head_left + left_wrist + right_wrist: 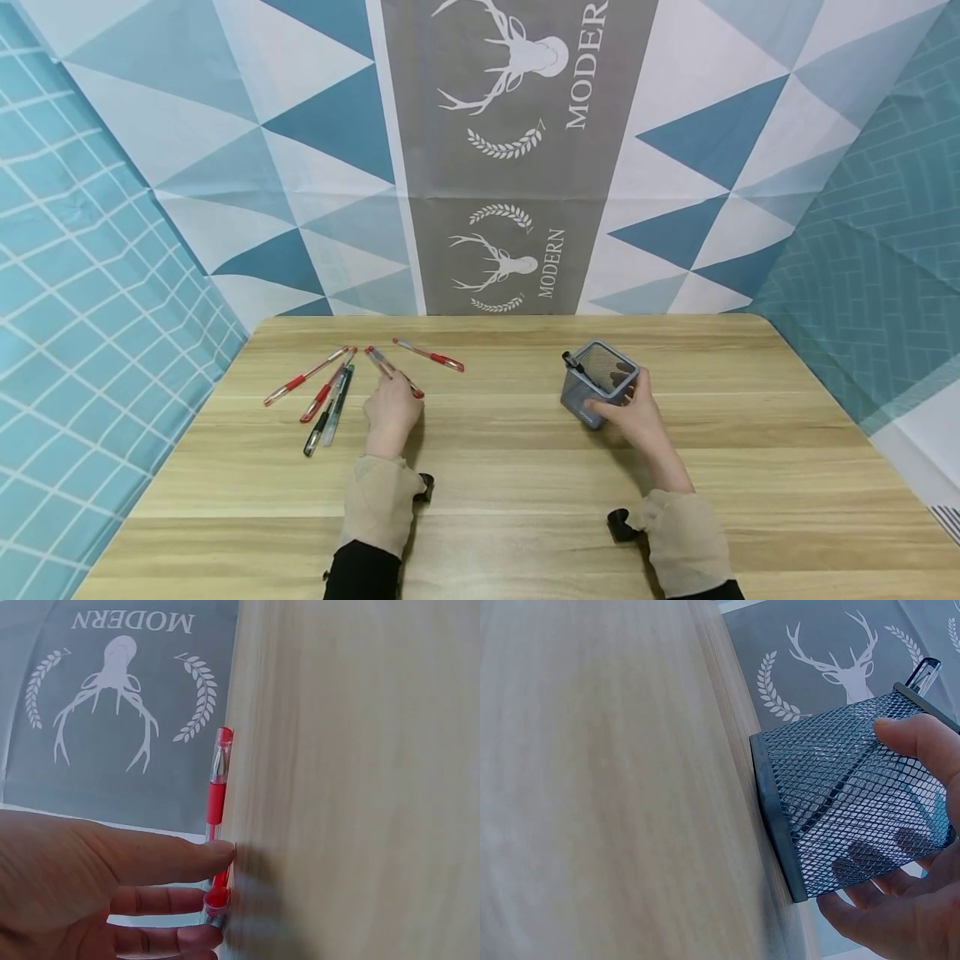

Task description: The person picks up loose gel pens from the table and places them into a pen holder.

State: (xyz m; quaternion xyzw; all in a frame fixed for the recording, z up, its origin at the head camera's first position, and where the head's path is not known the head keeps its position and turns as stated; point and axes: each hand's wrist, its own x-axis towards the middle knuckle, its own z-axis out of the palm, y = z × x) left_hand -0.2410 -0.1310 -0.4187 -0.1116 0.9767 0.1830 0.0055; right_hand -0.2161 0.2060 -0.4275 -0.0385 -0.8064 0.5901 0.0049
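Note:
My left hand (pixel 393 412) reaches down at a red gel pen (pixel 414 388) lying on the wooden table. Its thumb and fingers pinch the pen, whose red cap end (pixel 216 901) shows between them in the left wrist view. Just beyond lies a second red pen (pixel 438 359). On the right, my right hand (pixel 639 414) grips a dark mesh pen holder (pixel 817 787), thumb on one side and fingers round the other. The holder stands on the table, and a black pen (pixel 574 363) leans inside it, its capped end above the rim.
Left of my left hand lie two more red pens (pixel 296 382) and, closer to me, a black pen (pixel 318 429) beside a dark clear-barrelled pen (pixel 341 400). A patterned cloth backdrop (pixel 517 167) rises behind the table's far edge.

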